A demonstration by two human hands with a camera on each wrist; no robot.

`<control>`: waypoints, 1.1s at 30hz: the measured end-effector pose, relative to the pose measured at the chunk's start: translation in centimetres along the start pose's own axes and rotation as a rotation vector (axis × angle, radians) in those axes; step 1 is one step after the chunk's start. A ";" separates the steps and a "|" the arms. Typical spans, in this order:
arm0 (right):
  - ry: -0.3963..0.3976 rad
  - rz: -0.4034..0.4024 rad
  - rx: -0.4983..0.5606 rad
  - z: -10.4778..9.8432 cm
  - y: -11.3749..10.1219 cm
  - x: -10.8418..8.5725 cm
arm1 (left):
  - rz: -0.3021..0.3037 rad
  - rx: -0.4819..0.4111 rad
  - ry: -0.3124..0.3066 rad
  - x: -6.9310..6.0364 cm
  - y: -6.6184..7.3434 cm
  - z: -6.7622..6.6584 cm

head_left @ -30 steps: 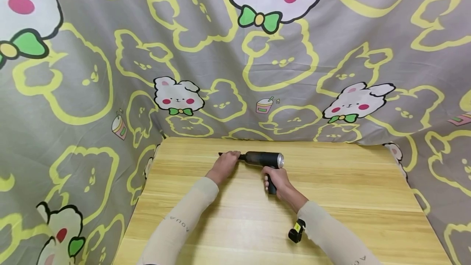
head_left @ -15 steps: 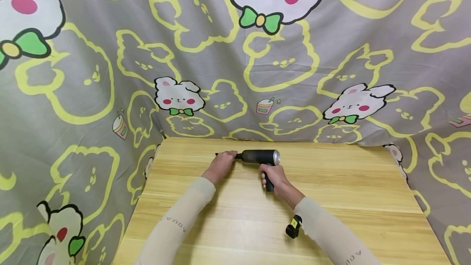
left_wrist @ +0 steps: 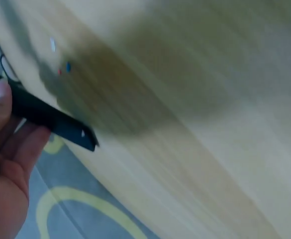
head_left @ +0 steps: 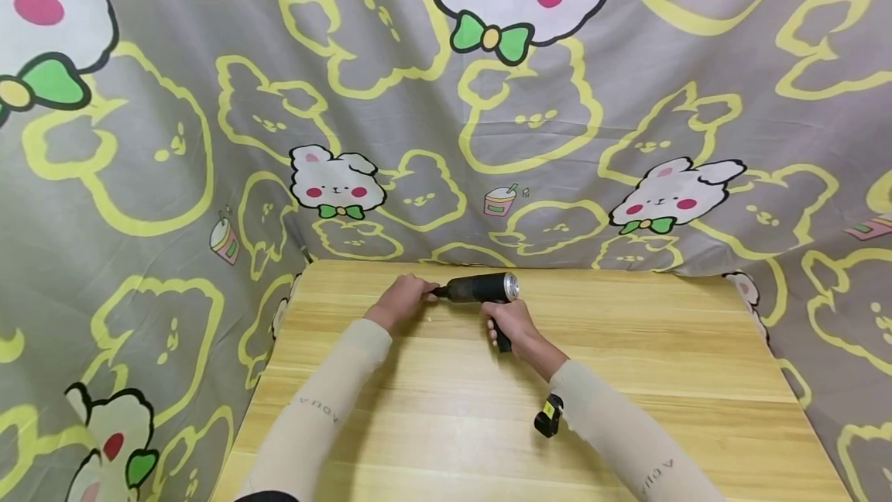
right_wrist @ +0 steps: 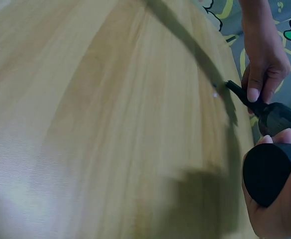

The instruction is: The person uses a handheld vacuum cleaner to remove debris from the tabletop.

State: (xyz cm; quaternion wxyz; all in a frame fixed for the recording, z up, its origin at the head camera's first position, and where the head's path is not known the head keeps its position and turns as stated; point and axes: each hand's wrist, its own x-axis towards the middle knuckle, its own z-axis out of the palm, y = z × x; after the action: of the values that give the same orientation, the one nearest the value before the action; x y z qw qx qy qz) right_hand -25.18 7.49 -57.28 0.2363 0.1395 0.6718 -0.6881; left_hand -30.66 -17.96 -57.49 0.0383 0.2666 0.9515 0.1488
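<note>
A black handheld vacuum cleaner (head_left: 477, 287) with a clear front section and a silver rear end is held above the far part of the table. My right hand (head_left: 514, 322) grips its handle, whose rounded end (right_wrist: 267, 174) shows in the right wrist view. With thumb and fingers, my left hand (head_left: 403, 302) pinches the narrow nozzle (left_wrist: 50, 119) near the front. In the left wrist view the nozzle's flat tip juts past the fingers. Close to it on the wood lie tiny bits: a white one (left_wrist: 52, 45), a blue one (left_wrist: 68, 66) and a red one (left_wrist: 59, 71).
The wooden table (head_left: 627, 378) reaches back to a grey curtain (head_left: 418, 122) with yellow outlines and white cartoon animals, which also hangs along both sides. A small black device with a yellow label (head_left: 549, 414) is strapped at the right wrist.
Both hands and the vacuum cleaner have shifted left and slightly toward the back. The vacuum's rear end now sits higher than its nozzle. A small white bit has come into sight beside the left hand.
</note>
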 end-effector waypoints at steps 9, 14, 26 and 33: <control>-0.020 -0.045 -0.186 0.9 -3.1 0.8 | -0.116 -0.232 -0.117 0.8 -2.7 -2.4; -0.010 -0.069 -0.297 1.0 -4.9 1.1 | -0.165 -0.311 -0.154 1.2 -3.3 -2.9; -0.013 -0.076 -0.450 -0.6 -6.5 0.9 | -0.165 -0.364 -0.133 1.5 -2.1 -2.5; -0.018 -0.100 -0.518 -1.9 -6.5 0.5 | -0.157 -0.373 -0.138 1.7 -1.2 -2.1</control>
State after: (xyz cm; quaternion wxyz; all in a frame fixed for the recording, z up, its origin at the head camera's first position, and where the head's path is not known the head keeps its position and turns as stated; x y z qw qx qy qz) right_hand -29.19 9.16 -52.09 0.2356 0.0349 0.8295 -0.5052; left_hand -33.03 -18.59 -55.88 0.1633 0.1894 0.9204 0.3005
